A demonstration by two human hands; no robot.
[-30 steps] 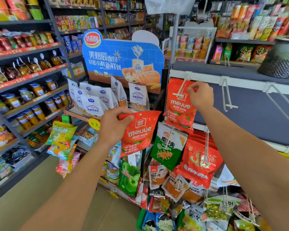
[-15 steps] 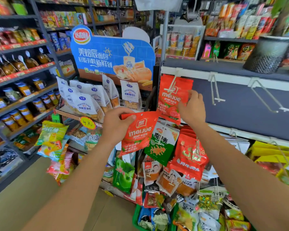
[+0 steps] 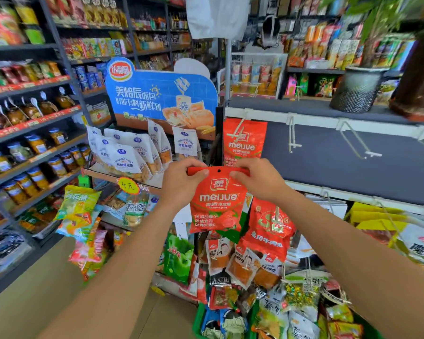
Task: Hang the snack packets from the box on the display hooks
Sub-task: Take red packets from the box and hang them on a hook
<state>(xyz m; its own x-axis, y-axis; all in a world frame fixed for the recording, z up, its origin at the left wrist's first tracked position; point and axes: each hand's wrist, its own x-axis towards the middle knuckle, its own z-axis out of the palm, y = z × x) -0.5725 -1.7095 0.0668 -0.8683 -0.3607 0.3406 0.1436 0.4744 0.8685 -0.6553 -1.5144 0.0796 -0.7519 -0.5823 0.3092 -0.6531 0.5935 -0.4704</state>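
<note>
Left hand [image 3: 181, 184]: pinches the red packet [image 3: 217, 204] at its 9 o'clock top corner.
Right hand [image 3: 258, 181]: pinches the 3 o'clock corner.
Hung packet [image 3: 245, 145]: on a hook [image 3: 240, 126], at 12 o'clock.

Dark metal shelving [image 3: 17, 46] stocked with jars [image 3: 37, 178] lines the left side of a small shop above a tan floor [image 3: 22, 314]. A blue bread advertising board [image 3: 157, 94] stands mid-aisle, and a dark mesh pot [image 3: 357, 94] sits on a grey ledge [image 3: 279, 105] at right.
</note>
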